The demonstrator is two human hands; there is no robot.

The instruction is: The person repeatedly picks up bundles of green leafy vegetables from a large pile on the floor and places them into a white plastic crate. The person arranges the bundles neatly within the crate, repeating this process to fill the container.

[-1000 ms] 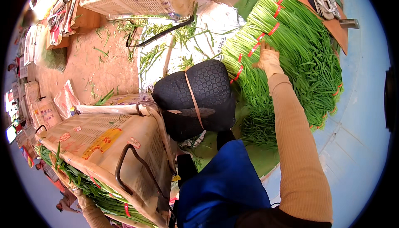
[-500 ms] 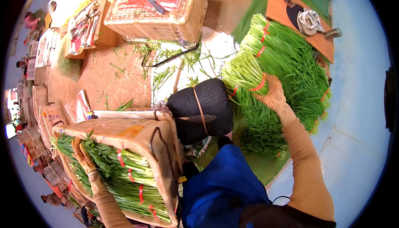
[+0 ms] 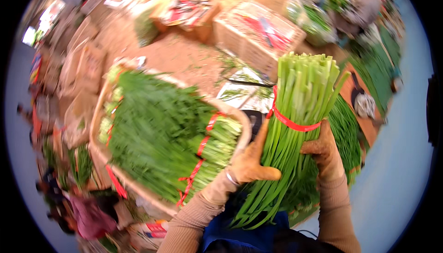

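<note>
An upright bunch of long green leafy vegetables (image 3: pixel 295 96) stands in front of me, pale cut stems up and leaves hanging down. A red tie rings it below the stem ends. My right hand (image 3: pixel 328 153), in a tan glove, grips its right side just under the tie. My left hand (image 3: pixel 254 163), also gloved, holds the left side, thumb across the leaves and fingers partly hidden behind them. At my left is a tan basket (image 3: pixel 173 210) filled with similar bunches (image 3: pixel 157 123) tied in red. More greens (image 3: pixel 346 135) are piled beyond my right hand.
An orange-brown board (image 3: pixel 368 128) lies at the right, beside the blue wall (image 3: pixel 392 179). An upturned crate (image 3: pixel 258 27) with red ties and a blade on it stands ahead. A person (image 3: pixel 362 8) sits at the far right; others are at the left.
My right hand has lifted the bunch from the pile and brought it in front of me. My left hand has left the basket and now holds the bunch too. The view has turned left.
</note>
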